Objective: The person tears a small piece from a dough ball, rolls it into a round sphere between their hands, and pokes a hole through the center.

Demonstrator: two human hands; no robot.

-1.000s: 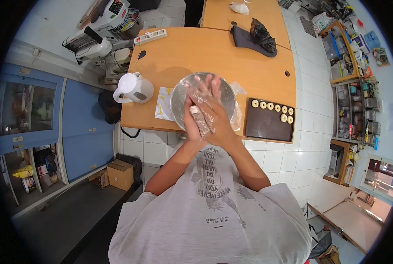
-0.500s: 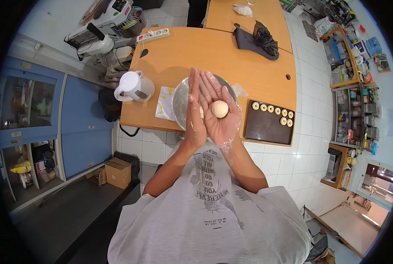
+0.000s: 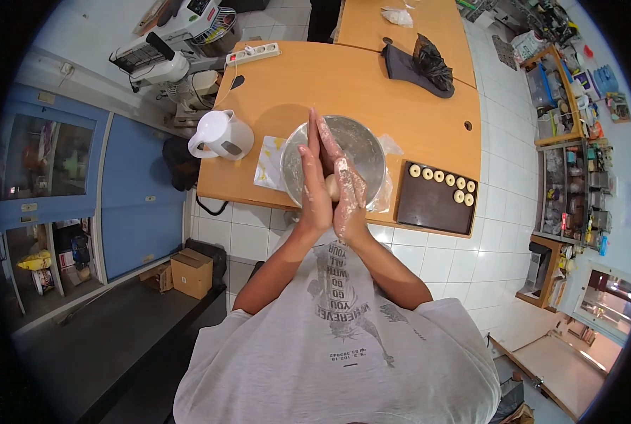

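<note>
Between my two palms sits a pale dough ball [image 3: 331, 187], mostly covered, with only part of it showing. My left hand [image 3: 315, 187] and my right hand [image 3: 349, 194] press together around it, fingers pointing away from me and dusted with flour. Both hands are over the near part of a metal mixing bowl [image 3: 367, 138], whose inside is streaked with flour. To the right, a dark baking tray [image 3: 432, 205] carries several small dough rings [image 3: 439, 176] along its far edge and far right corner.
A white electric kettle [image 3: 223, 136] stands left on the wooden table [image 3: 287, 85], near a yellow-and-white packet [image 3: 269, 164]. Clear plastic [image 3: 386, 191] lies between bowl and tray. Farther off are a power strip [image 3: 253, 54], a dark cap [image 3: 407, 71] and a black plastic bag [image 3: 432, 60].
My right hand has turned from palm up to upright, closing against my left. The dough ball, fully visible on the right palm before, is now enclosed between both hands.
</note>
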